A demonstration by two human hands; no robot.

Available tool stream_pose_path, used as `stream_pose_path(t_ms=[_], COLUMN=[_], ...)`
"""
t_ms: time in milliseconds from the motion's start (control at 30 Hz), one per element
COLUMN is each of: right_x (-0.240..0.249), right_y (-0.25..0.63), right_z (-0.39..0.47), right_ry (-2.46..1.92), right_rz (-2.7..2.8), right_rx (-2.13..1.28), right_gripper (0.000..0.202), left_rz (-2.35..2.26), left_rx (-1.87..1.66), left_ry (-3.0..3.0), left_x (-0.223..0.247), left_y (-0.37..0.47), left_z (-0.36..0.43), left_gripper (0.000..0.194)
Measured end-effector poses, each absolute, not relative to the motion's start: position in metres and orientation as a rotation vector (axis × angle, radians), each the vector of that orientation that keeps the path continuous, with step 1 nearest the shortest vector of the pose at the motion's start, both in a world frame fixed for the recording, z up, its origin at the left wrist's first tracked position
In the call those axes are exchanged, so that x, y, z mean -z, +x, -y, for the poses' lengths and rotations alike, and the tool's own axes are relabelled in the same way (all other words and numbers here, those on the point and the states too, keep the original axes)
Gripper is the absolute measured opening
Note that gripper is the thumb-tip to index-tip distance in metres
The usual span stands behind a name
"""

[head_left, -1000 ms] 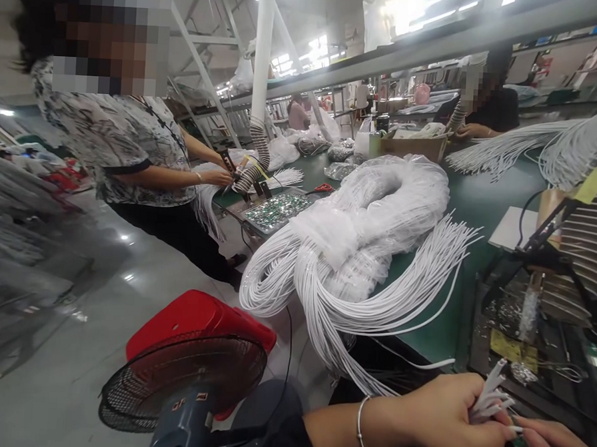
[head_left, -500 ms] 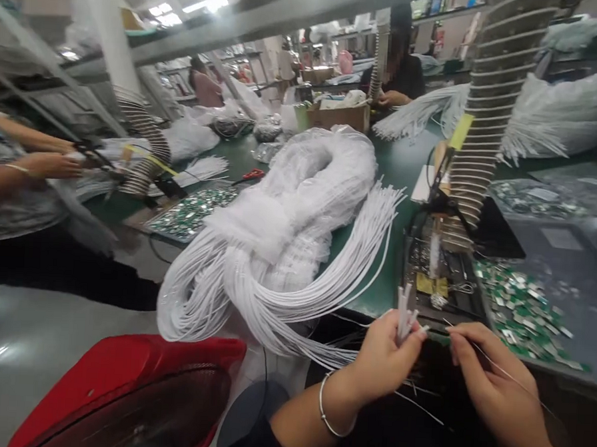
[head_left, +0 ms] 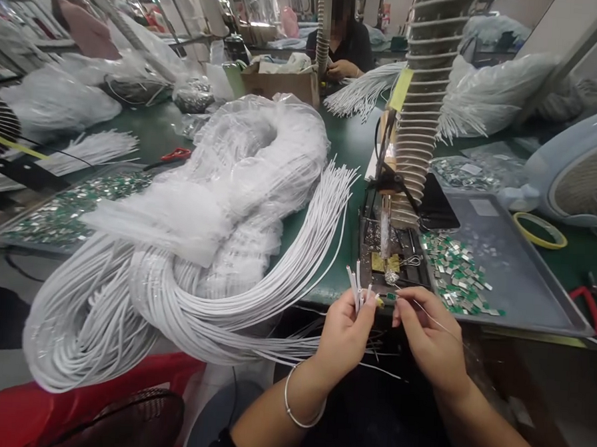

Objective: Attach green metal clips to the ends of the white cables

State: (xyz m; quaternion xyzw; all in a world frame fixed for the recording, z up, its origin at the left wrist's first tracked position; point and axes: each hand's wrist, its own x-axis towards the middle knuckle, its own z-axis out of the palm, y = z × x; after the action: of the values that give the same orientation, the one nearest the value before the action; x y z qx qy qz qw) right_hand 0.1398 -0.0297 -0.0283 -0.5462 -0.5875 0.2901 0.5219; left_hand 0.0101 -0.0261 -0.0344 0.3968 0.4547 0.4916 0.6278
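My left hand [head_left: 343,336] is closed around several white cables [head_left: 356,288], whose cut ends stick up past the thumb. A small green circuit board [head_left: 389,296] sits between my two hands, just beyond the left fingertips; how it is held is hard to make out. My right hand [head_left: 432,344] pinches a thin solder wire [head_left: 436,320] that trails back over the fingers. Right above the board, a soldering iron [head_left: 385,231] in a stand points downward, with a shiny blob at its tip. The large coiled bundle of white cables [head_left: 244,304] lies to the left, partly wrapped in plastic.
A grey tray [head_left: 520,282] with green circuit boards [head_left: 453,271] lies at the right, near yellow tape [head_left: 539,231], a fan [head_left: 581,171] and red-handled pliers [head_left: 588,305]. A ribbed duct [head_left: 433,77] hangs over the iron. Across the bench sits a co-worker [head_left: 345,49].
The view has swung right, bringing the fan and tape into sight. My hands have come closer together under the iron's tip, and the green board now shows between them.
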Motion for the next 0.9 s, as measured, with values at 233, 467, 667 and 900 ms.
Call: stream_pose_path(t_ms=[233,467,667,900], right_x=[0.026,0.026,0.026,0.026], right_y=[0.135,0.132,0.131,0.13], right_z=[0.026,0.022,0.023,0.023], right_ry=[-1.284,-1.285,-1.26,-1.256], right_rz=[1.358,1.36,1.343,1.322], right_rx=[-0.727,-0.732,-0.791,-0.816], right_gripper=[0.005,0.007,0.009,0.009], left_rz=[-0.972,-0.953,-0.976,-0.986], left_rx=[-1.143,-1.18,-1.183,-1.183], left_ry=[0.848,0.776,0.765,0.745], left_x=[0.029,0.021,0.021,0.019], left_y=[0.015,0.018,0.016,0.017], left_z=[0.024,0.021,0.021,0.021], left_gripper=[0.021,0.02,0.021,0.024])
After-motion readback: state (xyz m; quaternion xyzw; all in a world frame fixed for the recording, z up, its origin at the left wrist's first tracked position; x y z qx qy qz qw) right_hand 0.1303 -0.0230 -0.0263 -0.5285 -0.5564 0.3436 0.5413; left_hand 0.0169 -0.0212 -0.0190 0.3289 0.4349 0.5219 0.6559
